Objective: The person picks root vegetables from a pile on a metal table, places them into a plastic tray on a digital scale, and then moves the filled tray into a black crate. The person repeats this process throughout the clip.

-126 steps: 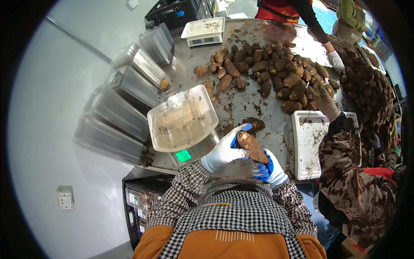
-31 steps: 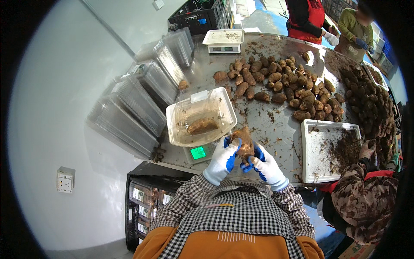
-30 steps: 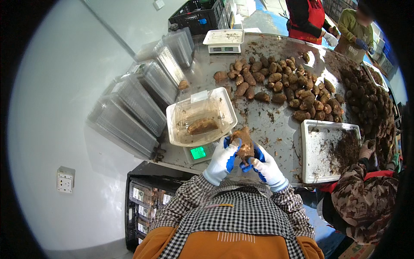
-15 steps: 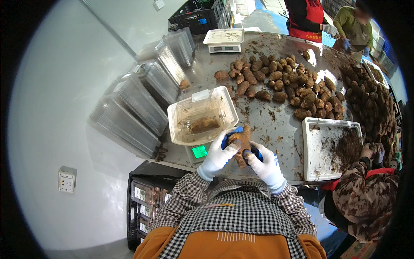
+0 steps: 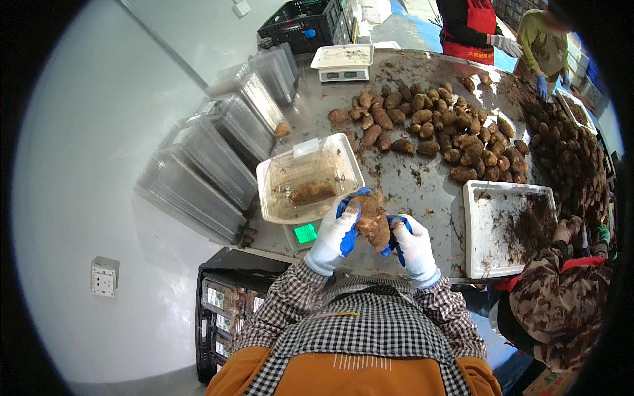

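Gloved in white and blue, the left hand (image 5: 335, 232) and right hand (image 5: 412, 244) close around a brown root (image 5: 372, 221) from either side, holding it up above the near edge of the tabletop (image 5: 422, 185). Just beyond it a clear plastic tub (image 5: 308, 177), one root inside, rests on a scale (image 5: 305, 232) at that edge. A white tray (image 5: 507, 228) smeared with soil sits at the near right edge, and a pile of roots (image 5: 436, 125) spreads toward the far edge.

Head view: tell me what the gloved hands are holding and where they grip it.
Both hands hold one brown taro root: the left hand wraps its left side, the right hand its lower right end.
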The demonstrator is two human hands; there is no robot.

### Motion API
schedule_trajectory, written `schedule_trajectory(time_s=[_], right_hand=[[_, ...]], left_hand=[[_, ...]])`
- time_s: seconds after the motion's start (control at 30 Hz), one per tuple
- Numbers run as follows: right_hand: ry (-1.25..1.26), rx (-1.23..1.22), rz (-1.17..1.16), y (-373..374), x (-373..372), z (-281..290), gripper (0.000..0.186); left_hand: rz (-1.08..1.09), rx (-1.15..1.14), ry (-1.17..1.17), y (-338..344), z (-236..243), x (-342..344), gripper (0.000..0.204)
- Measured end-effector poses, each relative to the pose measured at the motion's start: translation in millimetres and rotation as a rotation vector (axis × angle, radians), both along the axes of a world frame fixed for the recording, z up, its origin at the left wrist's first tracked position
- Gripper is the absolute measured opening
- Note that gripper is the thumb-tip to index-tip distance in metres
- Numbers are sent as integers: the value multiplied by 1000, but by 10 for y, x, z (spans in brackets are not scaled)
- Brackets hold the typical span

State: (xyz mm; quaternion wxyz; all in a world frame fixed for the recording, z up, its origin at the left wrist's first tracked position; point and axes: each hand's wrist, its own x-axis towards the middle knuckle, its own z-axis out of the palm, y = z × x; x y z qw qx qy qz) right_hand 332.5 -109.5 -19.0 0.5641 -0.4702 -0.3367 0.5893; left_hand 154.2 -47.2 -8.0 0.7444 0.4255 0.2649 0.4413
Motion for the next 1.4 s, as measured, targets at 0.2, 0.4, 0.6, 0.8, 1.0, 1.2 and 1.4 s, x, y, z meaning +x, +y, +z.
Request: schedule_trajectory(time_s=[0.2,0.4,0.6,0.8,1.0,1.2,1.4], right_hand=[[-9,-69,34,-77,147,44,30],[-188,-45,139,-84,94,170,46],[-665,61,99,-56,77,263,43],[-47,-74,194,-55,253,150,29],[-387,149,18,-66,326,85,39],[-740,455,54,-6,280,-102,62],[37,153,192,-28,298,-97,52]], left_hand=[[180,-126,17,-59,63,97,36],[259,-50,95,-36,-50,121,37],[336,134,316,-113,111,289,37],[167,-164,20,-76,129,184,37],[137,-388,-85,-98,21,164,44],[69,-368,5,-142,-104,174,48],[-31,71,381,19,-20,-19,64]])
